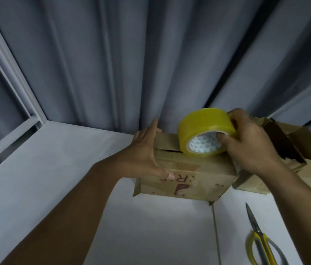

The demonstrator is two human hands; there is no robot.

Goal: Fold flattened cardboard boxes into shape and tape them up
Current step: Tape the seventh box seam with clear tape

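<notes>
The box [189,178] is already folded into shape and stands on the white table [131,226], close against the grey curtain [151,54]. Taping looks to be only starting. The top flaps are down, but a dark gap shows along their seam and I can make out no strip across it. The left hand [147,150] lies flat with straight fingers against the box's left end, bracing it. The right hand [250,146] grasps the yellow tape roll [204,123], thumb in its core, and the roll rests on the top near the seam. The seam remains to be sealed and the tape cut, and more cardboard [303,169] waits at right. Scissors [261,240] lie nearby. The box is brown and creased, with red print and dark specks.
</notes>
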